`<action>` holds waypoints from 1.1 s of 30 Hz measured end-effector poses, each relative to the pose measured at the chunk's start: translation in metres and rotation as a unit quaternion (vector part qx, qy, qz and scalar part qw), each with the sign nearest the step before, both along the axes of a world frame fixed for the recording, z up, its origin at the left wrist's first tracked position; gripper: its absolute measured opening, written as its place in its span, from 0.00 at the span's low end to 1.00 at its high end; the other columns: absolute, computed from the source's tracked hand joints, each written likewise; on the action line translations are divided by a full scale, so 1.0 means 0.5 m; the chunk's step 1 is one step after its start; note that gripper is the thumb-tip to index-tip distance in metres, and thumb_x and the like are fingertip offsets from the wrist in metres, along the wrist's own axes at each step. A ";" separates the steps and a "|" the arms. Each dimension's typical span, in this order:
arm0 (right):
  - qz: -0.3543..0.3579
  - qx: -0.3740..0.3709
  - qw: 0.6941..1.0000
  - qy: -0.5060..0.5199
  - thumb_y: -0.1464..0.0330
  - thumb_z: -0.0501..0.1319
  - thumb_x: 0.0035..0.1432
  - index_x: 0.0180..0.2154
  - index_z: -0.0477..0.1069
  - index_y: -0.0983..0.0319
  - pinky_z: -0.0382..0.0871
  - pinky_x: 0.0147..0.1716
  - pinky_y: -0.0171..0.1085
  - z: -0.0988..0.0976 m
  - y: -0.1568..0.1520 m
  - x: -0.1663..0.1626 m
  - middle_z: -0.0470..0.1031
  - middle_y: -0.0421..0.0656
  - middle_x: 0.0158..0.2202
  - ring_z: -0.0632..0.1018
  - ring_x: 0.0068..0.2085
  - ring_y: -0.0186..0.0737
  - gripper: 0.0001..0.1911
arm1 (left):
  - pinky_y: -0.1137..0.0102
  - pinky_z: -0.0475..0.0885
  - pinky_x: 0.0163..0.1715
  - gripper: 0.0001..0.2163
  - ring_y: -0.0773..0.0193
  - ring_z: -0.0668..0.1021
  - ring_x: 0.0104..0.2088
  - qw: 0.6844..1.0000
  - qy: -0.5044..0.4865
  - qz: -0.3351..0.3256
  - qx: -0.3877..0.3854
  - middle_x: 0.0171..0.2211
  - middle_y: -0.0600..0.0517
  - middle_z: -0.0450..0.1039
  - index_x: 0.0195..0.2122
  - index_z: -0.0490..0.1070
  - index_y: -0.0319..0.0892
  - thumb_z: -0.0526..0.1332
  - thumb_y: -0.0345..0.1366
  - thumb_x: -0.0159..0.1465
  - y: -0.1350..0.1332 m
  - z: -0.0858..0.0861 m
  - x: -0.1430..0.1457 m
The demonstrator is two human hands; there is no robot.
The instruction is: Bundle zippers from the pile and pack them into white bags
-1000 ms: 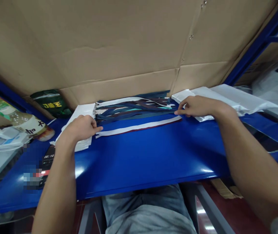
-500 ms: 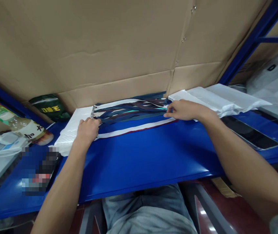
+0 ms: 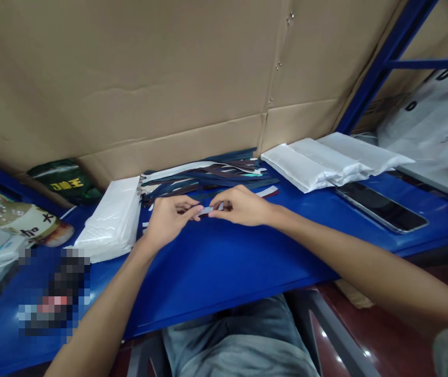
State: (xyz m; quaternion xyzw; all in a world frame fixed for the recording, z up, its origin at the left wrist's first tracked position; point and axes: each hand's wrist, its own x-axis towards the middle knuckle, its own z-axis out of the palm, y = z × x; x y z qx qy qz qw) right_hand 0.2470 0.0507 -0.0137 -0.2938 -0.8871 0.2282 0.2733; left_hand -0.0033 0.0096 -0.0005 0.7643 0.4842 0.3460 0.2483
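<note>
A long white strip with a dark red edge [image 3: 267, 192] runs across the blue table under my hands. Its middle is raised between my fingertips, and its left end shows beside my left wrist. My left hand [image 3: 171, 217] is closed, thumb and fingers pinching the strip. Just to the right, close to it, my right hand [image 3: 243, 206] also pinches the strip with thumb and fingers. Behind both hands lies a loose pile of long flat strips [image 3: 208, 168] in navy, brown, white and teal. My fingers cover much of the strip's middle.
A stack of white packets [image 3: 112, 209] lies left; several puffy white packets [image 3: 306, 162] lie right. A phone [image 3: 383, 207], a drink bottle [image 3: 31, 222] and a dark green bag [image 3: 67, 180] are around. Cardboard [image 3: 149, 68] walls the back of the blue table [image 3: 224, 267].
My hands have come together from the strip's two ends to its middle, where both now pinch it. The view has shifted slightly.
</note>
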 end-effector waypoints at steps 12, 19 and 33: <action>-0.066 0.021 0.998 -0.012 0.57 0.65 0.68 0.37 0.85 0.59 0.60 0.32 0.36 0.001 -0.019 -0.013 0.85 0.43 0.32 0.79 0.31 0.38 0.15 | 0.68 0.81 0.44 0.12 0.58 0.87 0.41 0.995 0.056 -0.046 0.073 0.42 0.52 0.87 0.45 0.85 0.46 0.60 0.41 0.75 -0.012 -0.005 0.034; -0.078 0.034 0.996 0.006 0.58 0.66 0.66 0.36 0.83 0.59 0.59 0.31 0.36 0.004 -0.030 -0.017 0.84 0.42 0.31 0.78 0.30 0.39 0.13 | 0.66 0.83 0.45 0.10 0.59 0.87 0.40 0.998 0.000 -0.028 0.056 0.41 0.49 0.86 0.44 0.83 0.43 0.64 0.41 0.72 -0.018 0.001 0.032; -0.027 0.104 0.994 -0.008 0.67 0.54 0.73 0.42 0.73 0.59 0.62 0.39 0.37 -0.007 -0.016 -0.014 0.78 0.44 0.38 0.75 0.37 0.41 0.10 | 0.69 0.83 0.38 0.10 0.60 0.87 0.36 0.996 0.009 -0.022 0.080 0.40 0.50 0.86 0.41 0.83 0.43 0.63 0.39 0.72 -0.020 0.020 0.030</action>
